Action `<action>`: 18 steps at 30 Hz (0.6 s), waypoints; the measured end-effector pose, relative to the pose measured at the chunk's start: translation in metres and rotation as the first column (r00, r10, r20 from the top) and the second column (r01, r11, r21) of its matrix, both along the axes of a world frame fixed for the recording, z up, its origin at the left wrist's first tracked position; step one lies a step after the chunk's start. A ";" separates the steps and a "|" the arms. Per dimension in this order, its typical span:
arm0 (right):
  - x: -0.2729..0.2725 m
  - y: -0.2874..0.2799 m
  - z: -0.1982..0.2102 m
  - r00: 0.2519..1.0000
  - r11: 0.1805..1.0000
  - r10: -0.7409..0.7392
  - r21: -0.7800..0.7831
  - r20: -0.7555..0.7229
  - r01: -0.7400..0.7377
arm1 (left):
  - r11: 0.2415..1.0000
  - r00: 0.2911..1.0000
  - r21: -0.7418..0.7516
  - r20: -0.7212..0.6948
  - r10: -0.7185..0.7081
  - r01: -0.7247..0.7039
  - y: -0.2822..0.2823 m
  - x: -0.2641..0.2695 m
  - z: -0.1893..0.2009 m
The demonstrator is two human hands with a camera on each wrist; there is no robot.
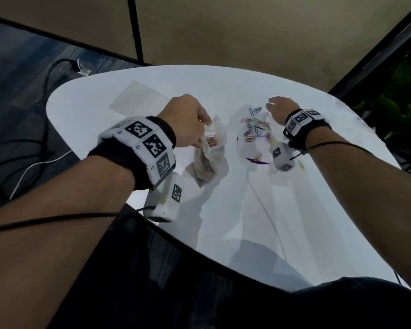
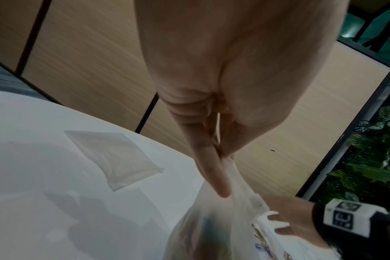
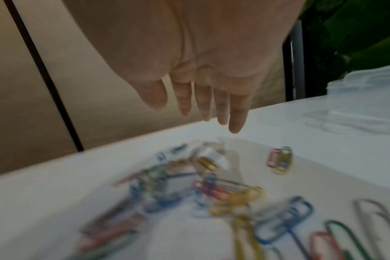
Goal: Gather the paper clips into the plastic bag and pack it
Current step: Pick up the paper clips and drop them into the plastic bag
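Note:
My left hand [image 1: 203, 129] pinches the top edge of a clear plastic bag [image 1: 211, 160] and holds it up off the white table [image 1: 223, 222]. A few coloured paper clips [image 1: 211, 140] lie inside it. In the left wrist view, the fingers [image 2: 214, 176] grip the bag [image 2: 214, 225] at its rim. To the right, a loose pile of coloured paper clips [image 1: 254, 130] lies on the table. My right hand [image 1: 272, 106] hovers over its far side. In the right wrist view, that hand [image 3: 200, 112] is open and empty, fingers pointing down above the clips [image 3: 200, 190].
A second flat clear bag [image 1: 138, 98] lies at the table's far left. Stray clips [image 1: 256, 159] lie near my right wrist. A clear plastic thing [image 3: 365, 88] sits at the right. Cables [image 1: 33, 143] run over the floor on the left, and plants [image 1: 401, 103] stand on the right.

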State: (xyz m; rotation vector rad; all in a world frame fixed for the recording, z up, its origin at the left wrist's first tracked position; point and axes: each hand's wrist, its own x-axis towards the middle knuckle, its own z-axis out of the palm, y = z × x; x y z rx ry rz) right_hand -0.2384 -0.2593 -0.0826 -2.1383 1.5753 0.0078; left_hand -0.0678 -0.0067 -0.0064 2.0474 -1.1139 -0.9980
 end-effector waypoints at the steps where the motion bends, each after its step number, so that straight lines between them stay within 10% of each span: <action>1: -0.001 -0.009 -0.012 0.995 1.000 0.023 0.005 -0.101 -0.023 | 1.000 1.000 0.001 0.006 0.004 -0.004 0.000 0.004 0.000; 18: -0.013 0.057 -0.048 0.690 0.696 0.638 -0.129 -0.342 -0.707 | 0.999 0.998 -0.019 0.048 -0.048 0.049 -0.003 -0.005 0.001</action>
